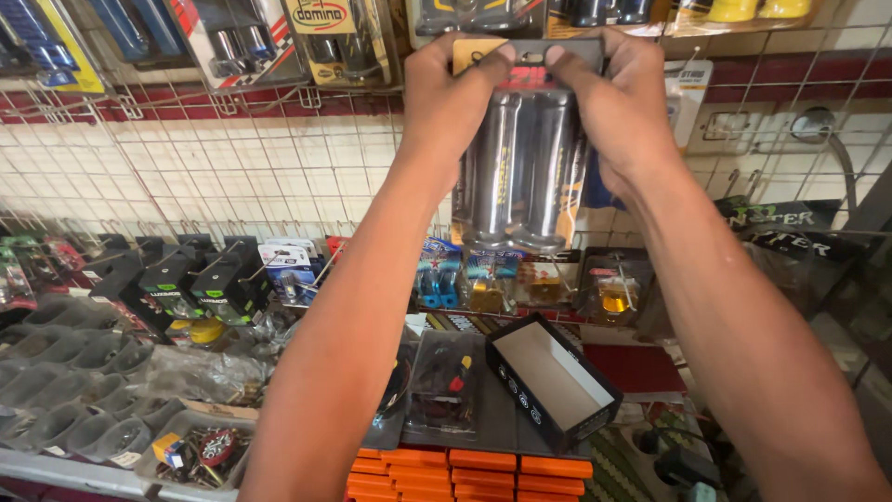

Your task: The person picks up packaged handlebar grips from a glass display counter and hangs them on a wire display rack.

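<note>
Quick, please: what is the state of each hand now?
Left hand: closed on the clear blister pack of two chrome grips.
Right hand: closed on the same pack.

Both arms reach up toward a white wire grid panel (186, 177) hung with packaged parts. The left hand (446, 93) and the right hand (618, 98) grip the top corners of a clear blister pack (520, 163), thumbs pressed on its card header, holding it upright against the grid. Inside the pack stand 2 chrome handlebar grips side by side. Below, more small packs hang in a row on hooks. On the counter beneath lies an open black box (553, 376) with a pale inside, tilted, just above a row of orange boxes (465, 474). Grey plastic trays (65, 381) sit at the left.
</note>
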